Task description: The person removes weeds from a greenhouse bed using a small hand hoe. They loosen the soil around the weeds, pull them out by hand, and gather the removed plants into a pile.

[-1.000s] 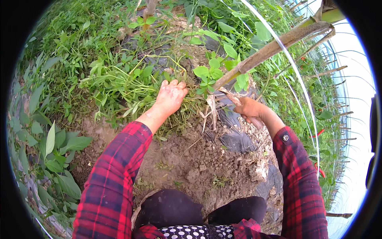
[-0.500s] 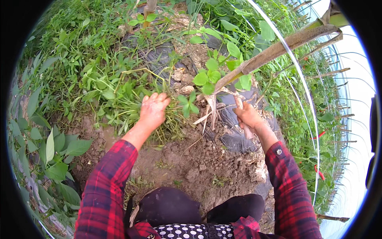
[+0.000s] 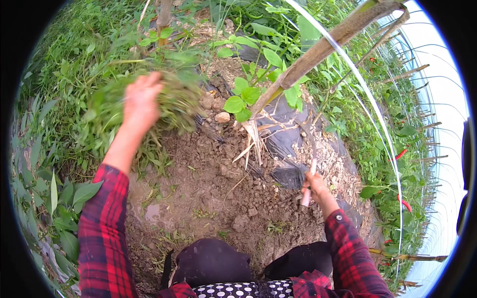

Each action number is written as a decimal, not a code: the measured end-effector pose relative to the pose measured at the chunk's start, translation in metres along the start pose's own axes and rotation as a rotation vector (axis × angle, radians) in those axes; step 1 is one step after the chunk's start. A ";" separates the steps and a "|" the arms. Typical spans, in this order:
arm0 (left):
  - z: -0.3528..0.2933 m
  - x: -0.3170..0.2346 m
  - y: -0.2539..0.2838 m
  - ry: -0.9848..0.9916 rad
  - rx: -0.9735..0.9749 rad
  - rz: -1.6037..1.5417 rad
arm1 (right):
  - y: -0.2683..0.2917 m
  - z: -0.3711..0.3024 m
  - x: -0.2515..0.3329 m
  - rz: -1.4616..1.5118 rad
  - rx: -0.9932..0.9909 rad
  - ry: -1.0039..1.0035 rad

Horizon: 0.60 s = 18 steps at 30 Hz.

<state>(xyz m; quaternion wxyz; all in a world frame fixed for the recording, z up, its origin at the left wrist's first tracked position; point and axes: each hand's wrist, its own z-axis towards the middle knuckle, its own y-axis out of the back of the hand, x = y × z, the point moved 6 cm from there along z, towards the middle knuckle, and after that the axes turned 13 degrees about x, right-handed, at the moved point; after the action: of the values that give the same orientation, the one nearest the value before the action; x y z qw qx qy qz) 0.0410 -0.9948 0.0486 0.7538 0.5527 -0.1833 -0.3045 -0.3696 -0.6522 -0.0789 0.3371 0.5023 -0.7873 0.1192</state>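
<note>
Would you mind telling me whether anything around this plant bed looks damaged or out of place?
Yes. The black plastic mulch sheet beside the leaning stake is torn and crumpled, with soil and chips scattered over it. The left hand holds a blurred clump of pulled weeds. Nothing else stands out.

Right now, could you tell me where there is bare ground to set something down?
Bare soil lies open between the knees, the stake base and the left weeds. Crowded: weeds around the left hand's clump; black mulch sheet by the right hand.

head cam | looks steeply down, near | bare soil [image 3: 213, 198] central | rim probably distorted
</note>
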 end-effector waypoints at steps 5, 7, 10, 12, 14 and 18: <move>0.069 -0.114 -0.069 -0.529 0.347 0.050 | -0.040 0.039 -0.023 0.069 -0.216 0.174; 0.089 -0.132 -0.083 -0.569 0.475 0.147 | -0.054 0.044 -0.026 0.061 -0.220 0.223; 0.107 -0.164 -0.090 -0.753 0.452 0.164 | -0.038 0.046 -0.018 -0.004 -0.221 0.140; 0.118 -0.167 -0.117 -0.753 0.366 0.245 | -0.040 0.047 -0.016 -0.026 -0.220 0.124; 0.136 -0.169 -0.140 -0.604 0.400 0.135 | -0.036 0.047 -0.016 -0.003 -0.250 0.136; 0.146 -0.176 -0.149 -0.304 0.626 0.364 | -0.030 0.045 -0.015 -0.008 -0.142 0.072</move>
<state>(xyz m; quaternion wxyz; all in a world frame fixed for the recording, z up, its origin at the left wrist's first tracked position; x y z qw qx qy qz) -0.2180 -1.0142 -0.0348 0.5549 0.6630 -0.4717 -0.1736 -0.3580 -0.6792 -0.1260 0.4003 0.4755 -0.7793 0.0796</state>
